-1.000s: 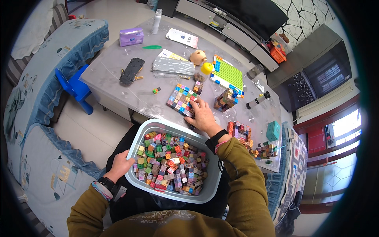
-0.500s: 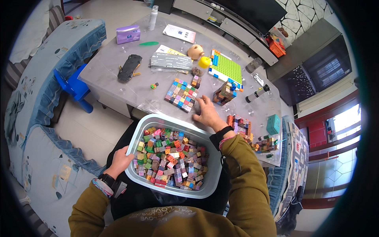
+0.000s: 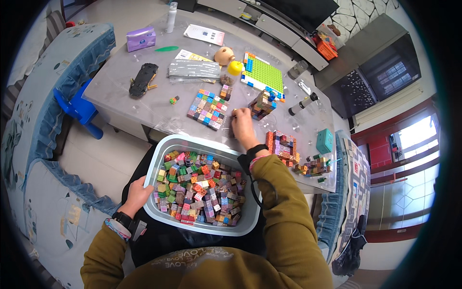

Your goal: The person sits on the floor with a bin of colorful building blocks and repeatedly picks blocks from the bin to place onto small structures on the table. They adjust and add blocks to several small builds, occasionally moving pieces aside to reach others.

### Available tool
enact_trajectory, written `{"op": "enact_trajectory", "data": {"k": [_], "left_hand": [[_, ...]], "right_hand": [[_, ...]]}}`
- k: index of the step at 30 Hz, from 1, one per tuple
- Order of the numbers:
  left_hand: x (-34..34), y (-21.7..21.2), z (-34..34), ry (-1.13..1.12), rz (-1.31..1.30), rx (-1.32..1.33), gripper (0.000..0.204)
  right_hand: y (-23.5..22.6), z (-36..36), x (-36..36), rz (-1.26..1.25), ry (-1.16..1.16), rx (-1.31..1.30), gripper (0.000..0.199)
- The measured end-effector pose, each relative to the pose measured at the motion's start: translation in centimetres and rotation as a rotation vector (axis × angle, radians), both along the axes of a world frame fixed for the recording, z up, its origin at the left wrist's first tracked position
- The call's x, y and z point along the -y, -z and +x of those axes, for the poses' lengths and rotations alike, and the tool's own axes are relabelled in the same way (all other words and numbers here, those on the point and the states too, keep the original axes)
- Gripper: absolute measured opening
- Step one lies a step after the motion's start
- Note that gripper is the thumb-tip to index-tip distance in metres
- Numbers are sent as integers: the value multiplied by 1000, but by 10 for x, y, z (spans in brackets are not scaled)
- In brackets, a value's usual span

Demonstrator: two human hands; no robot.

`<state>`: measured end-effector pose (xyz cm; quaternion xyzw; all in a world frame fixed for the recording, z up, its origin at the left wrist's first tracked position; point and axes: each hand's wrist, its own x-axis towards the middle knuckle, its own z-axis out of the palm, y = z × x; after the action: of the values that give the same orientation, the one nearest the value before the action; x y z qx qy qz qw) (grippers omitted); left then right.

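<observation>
A pale blue-grey tub (image 3: 251,212) rests on my lap, filled with small multicoloured toy bricks (image 3: 202,190). My left hand (image 3: 137,195) grips its left rim. Beyond the tub, my right hand (image 3: 243,127) is low over the table, fingers drawn together; whatever they hold, if anything, is too small to make out. Just left of that hand lies a flat square slab of joined bricks (image 3: 208,110), with a small brick block (image 3: 225,92) by its far corner. A brick tower (image 3: 262,105) stands right beyond the hand. Nearer right sits a hollow square brick build (image 3: 282,146).
A green baseplate (image 3: 264,74) edged with bricks lies behind the tower. Around are a yellow-lidded jar (image 3: 234,72), papers (image 3: 192,72), a black toy car (image 3: 143,80), a dark cylinder (image 3: 303,103), a teal tin (image 3: 324,141) and a mixed brick build (image 3: 315,166).
The whole view has shifted slightly. My right hand's fingers, spread near the slab's right edge before, have closed together, a little farther from the slab. My left hand keeps its grip on the tub.
</observation>
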<state>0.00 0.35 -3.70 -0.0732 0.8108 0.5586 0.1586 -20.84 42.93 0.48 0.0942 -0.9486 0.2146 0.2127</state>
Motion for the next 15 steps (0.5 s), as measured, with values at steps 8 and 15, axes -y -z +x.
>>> {"op": "enact_trajectory", "data": {"k": [8,15], "left_hand": [[2,1,0,13,3,9,39],[2,0,0,24,-7,26,40]], "right_hand": [[-81,68,18,-232,-469,241,18],[-67,69,9,-147,-166,407,41]]}}
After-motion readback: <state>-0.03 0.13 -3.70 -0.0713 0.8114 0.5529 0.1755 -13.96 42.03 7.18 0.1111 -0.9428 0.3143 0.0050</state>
